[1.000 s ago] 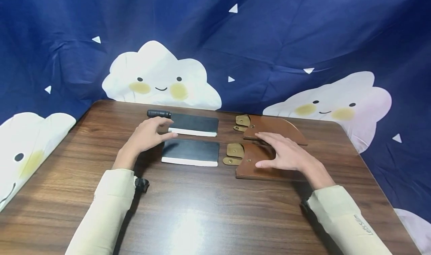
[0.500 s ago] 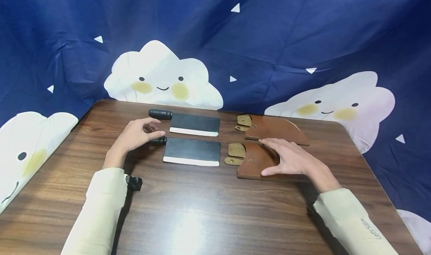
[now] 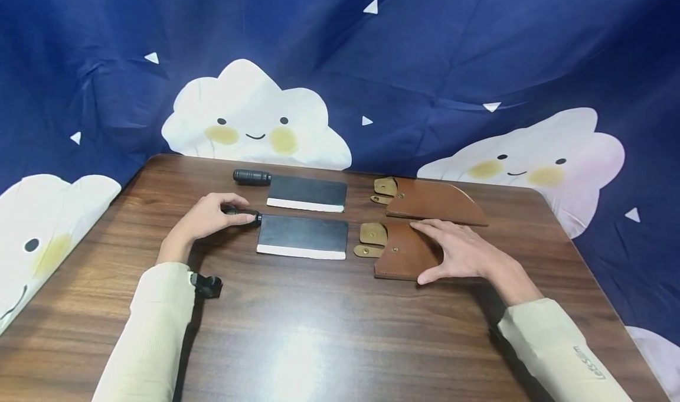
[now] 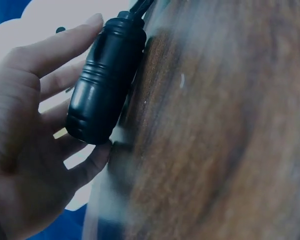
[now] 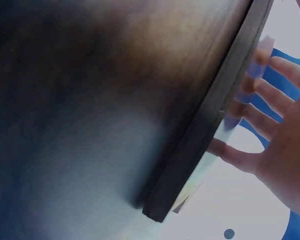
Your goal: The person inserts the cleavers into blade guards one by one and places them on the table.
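In the head view, two cleavers with black handles, dark blades and pale edge strips lie flat, one behind the other. My left hand (image 3: 204,218) is around the handle (image 4: 105,80) of the near cleaver (image 3: 303,234), thumb on the near side and index finger on the far side. The left wrist view shows those fingers loosely extended beside the handle. Behind it lies the far cleaver (image 3: 308,192). My right hand (image 3: 459,251) spreads over the near brown leather sheath (image 3: 406,254), thumb by its near edge and fingers by its far edge. Its right end is hidden.
A second leather sheath (image 3: 435,201) with snap straps lies at the back right of the wooden table (image 3: 297,355). The table's back edge meets a blue cloud-print curtain (image 3: 414,48).
My left hand has moved left and down from near the blades to the near cleaver's handle. The right hand has shifted slightly right and lower over the near sheath.
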`<act>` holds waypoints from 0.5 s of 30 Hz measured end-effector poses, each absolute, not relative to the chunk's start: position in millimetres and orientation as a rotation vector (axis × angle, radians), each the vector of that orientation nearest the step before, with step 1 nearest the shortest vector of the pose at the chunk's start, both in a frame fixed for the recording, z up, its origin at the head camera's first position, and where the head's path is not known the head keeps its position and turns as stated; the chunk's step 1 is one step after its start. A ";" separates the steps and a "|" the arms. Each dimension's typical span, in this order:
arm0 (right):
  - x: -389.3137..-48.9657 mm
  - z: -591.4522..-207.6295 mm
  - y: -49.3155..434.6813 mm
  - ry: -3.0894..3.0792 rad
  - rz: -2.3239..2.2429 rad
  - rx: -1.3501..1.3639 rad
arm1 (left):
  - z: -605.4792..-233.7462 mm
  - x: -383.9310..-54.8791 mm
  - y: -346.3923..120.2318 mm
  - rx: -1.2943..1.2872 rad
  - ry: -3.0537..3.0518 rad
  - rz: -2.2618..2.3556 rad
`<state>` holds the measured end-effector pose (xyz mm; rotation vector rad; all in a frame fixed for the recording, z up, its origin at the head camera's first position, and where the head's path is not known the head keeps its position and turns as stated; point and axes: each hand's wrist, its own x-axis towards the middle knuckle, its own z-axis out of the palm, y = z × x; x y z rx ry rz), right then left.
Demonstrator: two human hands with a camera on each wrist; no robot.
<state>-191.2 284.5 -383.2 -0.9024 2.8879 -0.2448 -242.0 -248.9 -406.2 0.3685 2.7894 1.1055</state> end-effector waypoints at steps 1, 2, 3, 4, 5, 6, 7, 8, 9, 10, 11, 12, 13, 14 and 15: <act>-191.3 -383.4 284.7 2.888 -0.241 -0.904 | -406.8 -242.0 -249.0 0.381 2.777 1.101; -191.5 -383.6 284.6 2.886 -0.238 -0.904 | -407.3 -242.2 -249.0 0.389 2.764 1.100; -191.7 -384.0 284.6 2.882 -0.236 -0.900 | -407.9 -242.5 -249.1 0.395 2.753 1.100; -191.8 -384.2 284.5 2.876 -0.236 -0.893 | -408.2 -242.7 -249.3 0.403 2.746 1.099; -191.7 -384.3 284.3 2.870 -0.238 -0.886 | -408.4 -243.0 -249.6 0.418 2.745 1.093; -191.8 -384.3 284.2 2.862 -0.241 -0.878 | -408.5 -243.1 -249.7 0.426 2.744 1.090; -191.8 -384.3 283.9 2.855 -0.243 -0.863 | -408.6 -243.4 -249.7 0.427 2.742 1.089; -191.7 -384.2 283.5 2.847 -0.247 -0.855 | -408.5 -243.5 -249.7 0.423 2.738 1.091; -191.6 -384.1 283.2 2.839 -0.244 -0.844 | -408.5 -243.3 -249.6 0.426 2.734 1.090; -191.6 -384.2 283.1 2.834 -0.240 -0.835 | -408.5 -243.2 -249.5 0.427 2.727 1.094; -191.4 -384.1 282.7 2.829 -0.234 -0.828 | -408.6 -243.2 -249.3 0.427 2.721 1.096; -191.5 -384.3 282.9 2.826 -0.226 -0.821 | -408.9 -243.2 -248.9 0.422 2.713 1.103; -191.4 -384.4 282.6 2.824 -0.218 -0.814 | -409.1 -243.2 -248.7 0.422 2.706 1.109; -191.4 -384.5 282.6 2.824 -0.211 -0.815 | -409.4 -243.2 -248.7 0.425 2.700 1.114; -191.3 -384.7 282.4 2.824 -0.203 -0.811 | -409.6 -243.2 -248.8 0.429 2.698 1.116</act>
